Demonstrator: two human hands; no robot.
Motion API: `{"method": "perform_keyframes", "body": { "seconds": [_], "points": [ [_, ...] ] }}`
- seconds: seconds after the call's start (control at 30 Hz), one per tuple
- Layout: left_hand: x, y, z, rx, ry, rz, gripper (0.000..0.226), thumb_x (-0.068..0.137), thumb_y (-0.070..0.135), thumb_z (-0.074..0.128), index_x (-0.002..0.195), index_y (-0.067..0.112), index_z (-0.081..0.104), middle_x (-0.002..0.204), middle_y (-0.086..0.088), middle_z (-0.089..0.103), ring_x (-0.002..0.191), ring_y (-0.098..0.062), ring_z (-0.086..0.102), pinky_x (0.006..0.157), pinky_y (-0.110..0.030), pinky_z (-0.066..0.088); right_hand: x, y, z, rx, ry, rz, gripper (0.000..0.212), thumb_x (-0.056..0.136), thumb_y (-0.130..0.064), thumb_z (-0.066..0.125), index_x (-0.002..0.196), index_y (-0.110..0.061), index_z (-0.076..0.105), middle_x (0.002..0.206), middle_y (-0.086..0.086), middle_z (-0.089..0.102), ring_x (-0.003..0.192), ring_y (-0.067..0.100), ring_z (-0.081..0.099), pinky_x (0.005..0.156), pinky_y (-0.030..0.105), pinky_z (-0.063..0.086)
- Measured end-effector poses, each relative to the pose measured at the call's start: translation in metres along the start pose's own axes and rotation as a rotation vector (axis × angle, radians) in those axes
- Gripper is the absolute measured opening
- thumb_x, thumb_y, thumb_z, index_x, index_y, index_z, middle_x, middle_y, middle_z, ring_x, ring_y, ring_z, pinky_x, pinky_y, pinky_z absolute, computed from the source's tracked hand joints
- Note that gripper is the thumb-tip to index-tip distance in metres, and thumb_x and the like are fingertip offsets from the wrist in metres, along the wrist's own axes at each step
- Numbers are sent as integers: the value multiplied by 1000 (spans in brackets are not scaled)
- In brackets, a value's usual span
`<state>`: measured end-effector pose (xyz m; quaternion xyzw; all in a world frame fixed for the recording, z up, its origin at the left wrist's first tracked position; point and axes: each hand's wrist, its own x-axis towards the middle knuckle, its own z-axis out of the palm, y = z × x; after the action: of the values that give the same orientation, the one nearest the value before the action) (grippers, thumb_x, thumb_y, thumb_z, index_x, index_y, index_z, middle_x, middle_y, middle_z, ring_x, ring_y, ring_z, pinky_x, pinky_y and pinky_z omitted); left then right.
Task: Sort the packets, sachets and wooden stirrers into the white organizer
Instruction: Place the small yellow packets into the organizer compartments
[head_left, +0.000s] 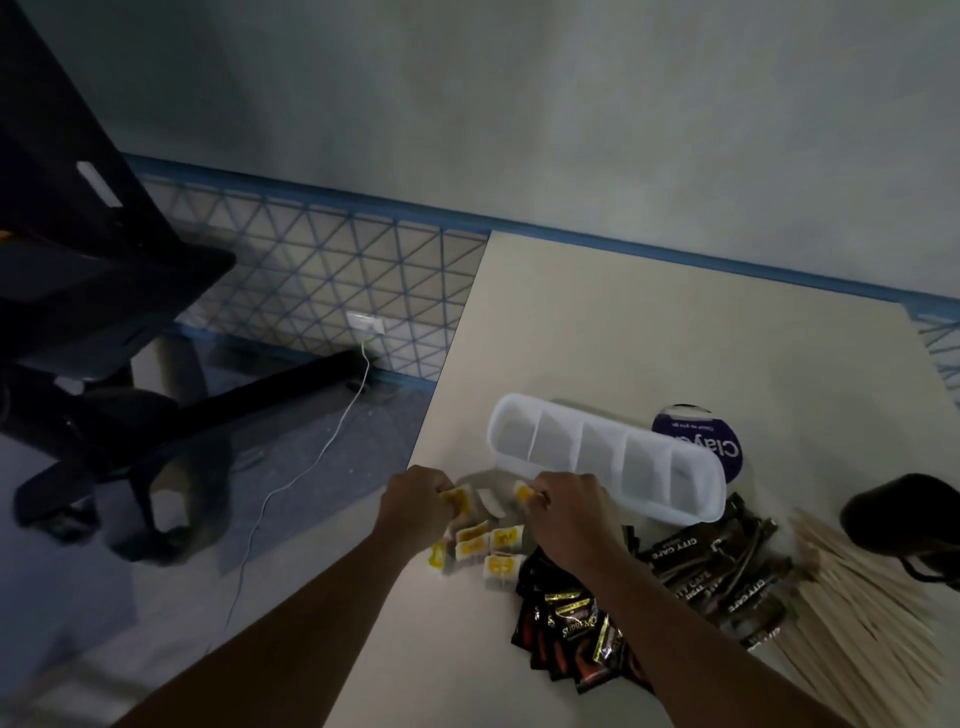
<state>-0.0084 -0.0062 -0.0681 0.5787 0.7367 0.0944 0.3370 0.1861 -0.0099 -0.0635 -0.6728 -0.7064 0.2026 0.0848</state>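
White plastic, long and five-celled, the organizer (649, 500) lies slantwise on the table (623, 322) at lower middle right of the frame. Every cell that shows looks bare, so I judge the sorting has hardly begun.

Just in front of its left end, both hands are busy over a small heap of yellow-tagged tea bags (485, 545). The left hand (415, 504) is curled, pinching a tag between thumb and fingers. The right hand (566, 512) is curled the same way on another tag, close to the organizer's near wall. My guess is that the bags' strings are tangled and the person is pulling them apart before dropping them in. The blur there hides the strings themselves.

Below the tea bags, black sachets (571, 623) lie fanned in a loose pile. To their right are brown packets (717, 566), and further right a spread of stirrers (857, 603). Each kind is in its own heap, all within easy reach of the organizer, which suits one cell per kind.

Behind the organizer's right end a purple lid (701, 441) lies flat. A dark object (904, 519) I cannot identify sits at the right edge. Off the table, a black chair (78, 260) fills the upper left, and a white cable (332, 447) runs from a wall socket (366, 323).
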Motion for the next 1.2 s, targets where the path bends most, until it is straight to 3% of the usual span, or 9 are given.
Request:
{"method": "perform_keyframes", "body": {
  "seconds": [0.23, 0.4, 0.57, 0.63, 0.73, 0.87, 1.03, 1.13, 1.2],
  "points": [
    [-3, -5, -1, -17, 68, 41, 17, 84, 8, 63, 94, 13, 76, 89, -8, 74, 81, -22, 67, 71, -26, 50, 5, -11, 7, 26, -2, -10, 25, 96, -30, 55, 82, -14, 69, 75, 5, 69, 65, 25, 62, 59, 29, 45],
    [-6, -4, 1, -42, 96, 20, 25, 86, 4, 58, 102, 13, 75, 97, -7, 73, 82, -17, 61, 70, -23, 42, 11, -22, 8, 117, -144, 18, 24, 82, -36, 53, 67, -18, 52, 66, 3, 57, 62, 24, 52, 57, 28, 39],
    [-7, -2, 3, -71, 96, 10, 20, 87, 10, 59, 98, 14, 76, 93, -6, 73, 79, -17, 62, 71, -25, 49, 14, -36, 13, 62, -164, 17, 42, 81, -57, 61, 86, -15, 61, 83, 6, 63, 76, 23, 59, 63, 29, 42],
    [-6, -2, 4, -73, 88, 9, 19, 86, 13, 61, 98, 15, 76, 93, -6, 74, 86, -21, 66, 77, -29, 53, 15, -42, 14, 0, -172, 20, 42, 85, -52, 61, 97, -12, 64, 94, 9, 64, 88, 27, 62, 70, 31, 46],
    [-5, -2, 6, -47, 75, 11, 21, 84, 13, 64, 101, 18, 76, 96, -5, 74, 91, -22, 66, 80, -30, 55, 16, -46, 15, -77, -170, 51, 25, 89, -29, 58, 107, -12, 63, 108, 13, 62, 102, 31, 61, 84, 36, 51],
    [-3, -2, 8, -81, 81, 0, 22, 85, 11, 64, 101, 18, 77, 96, -4, 74, 89, -19, 67, 77, -29, 55, 11, -41, 8, -74, -122, 54, 22, 89, -17, 56, 107, -10, 66, 105, 13, 63, 96, 31, 62, 73, 32, 46],
    [2, 2, -3, -75, 99, 69, 17, 88, 14, 63, 98, 17, 77, 91, -6, 76, 79, -18, 68, 70, -22, 46, 10, -32, -6, 24, -103, 46, 9, 85, -16, 60, 81, -14, 67, 79, 8, 58, 77, 30, 61, 63, 29, 39],
    [8, 15, -21, -64, 107, 118, 14, 87, 19, 67, 96, 15, 77, 87, -9, 75, 84, -23, 68, 70, -24, 44, 16, -23, -23, 71, -112, 24, 31, 80, -25, 59, 56, -19, 41, 70, 7, 56, 68, 31, 56, 63, 28, 37],
    [12, 26, -35, -78, 104, 154, 13, 87, 20, 68, 95, 15, 76, 81, -7, 73, 83, -23, 68, 66, -23, 44, 22, -19, -39, 64, -117, -15, 34, 75, -40, 53, 51, -22, 38, 65, 4, 60, 63, 27, 53, 63, 30, 38]
  ]
}}
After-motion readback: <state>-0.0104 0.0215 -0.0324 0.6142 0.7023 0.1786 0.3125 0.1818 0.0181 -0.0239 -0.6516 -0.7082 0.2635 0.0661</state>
